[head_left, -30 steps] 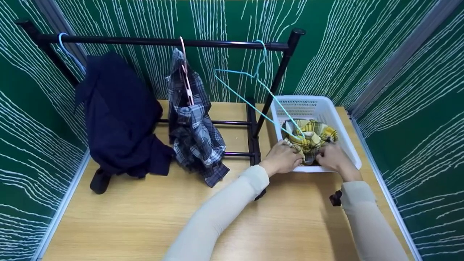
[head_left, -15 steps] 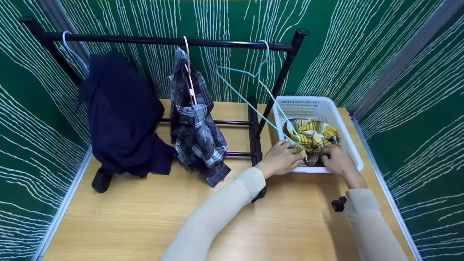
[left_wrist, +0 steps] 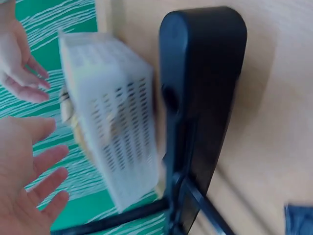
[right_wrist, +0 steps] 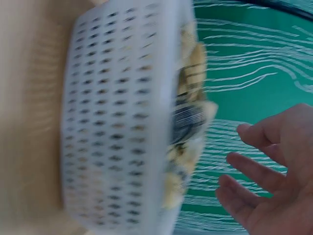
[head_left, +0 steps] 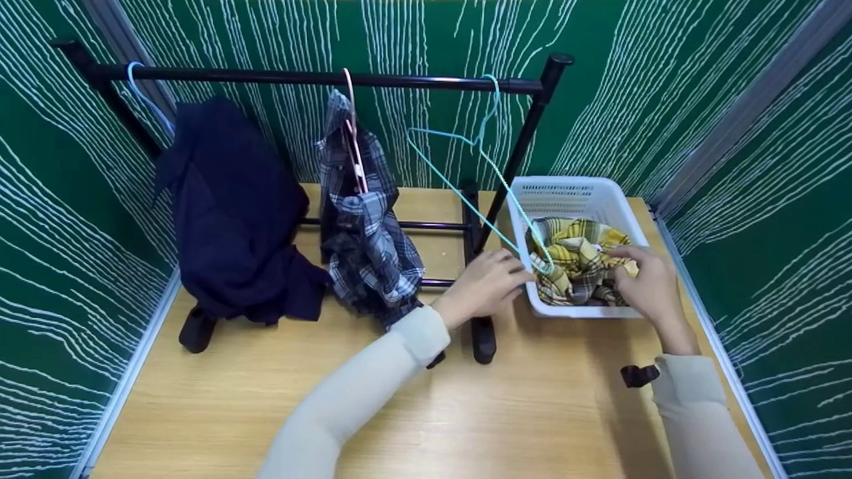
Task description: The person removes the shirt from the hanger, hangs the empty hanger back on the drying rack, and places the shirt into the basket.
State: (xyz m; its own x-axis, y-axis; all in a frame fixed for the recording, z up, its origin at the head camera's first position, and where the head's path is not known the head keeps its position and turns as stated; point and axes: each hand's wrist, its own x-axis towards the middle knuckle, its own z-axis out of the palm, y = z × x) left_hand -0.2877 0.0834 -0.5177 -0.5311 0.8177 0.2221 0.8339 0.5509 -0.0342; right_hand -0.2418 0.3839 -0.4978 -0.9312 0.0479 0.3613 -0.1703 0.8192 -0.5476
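In the head view, two bare hands come away from a crumpled yellow, dark and white plaid cloth garment [head_left: 578, 238], which lies heaped in a white rectangular perforated plastic basket [head_left: 586, 311]. Half a second earlier, both hands are down at the cloth; now the left hand [head_left: 488, 283] is outside the basket, its fingertips by the left rim, and the right hand [head_left: 647, 285] is drawn back to the right, above the pile. The change appears to leave the garment let go, bunched rather than spread, and any further handling would seem to call for a fresh hold. A bare turquoise wire hanger [head_left: 439, 133] hangs from a black tubular metal rack [head_left: 426, 81], its lower end reaching over the basket. Along the bar, a navy cloth garment [head_left: 229, 219] and a grey-blue plaid cloth garment [head_left: 383, 246] hang in place.

In the left wrist view, the left hand is spread wide and holds nothing, beyond a thick black rack foot [left_wrist: 210, 63] and beside the basket, with the right hand at the frame's edge.

In the right wrist view, blurred, the right hand is loosely parted, thumb and fingers well separated, gripping nothing; the garment pokes above the rim, apart from the fingers.
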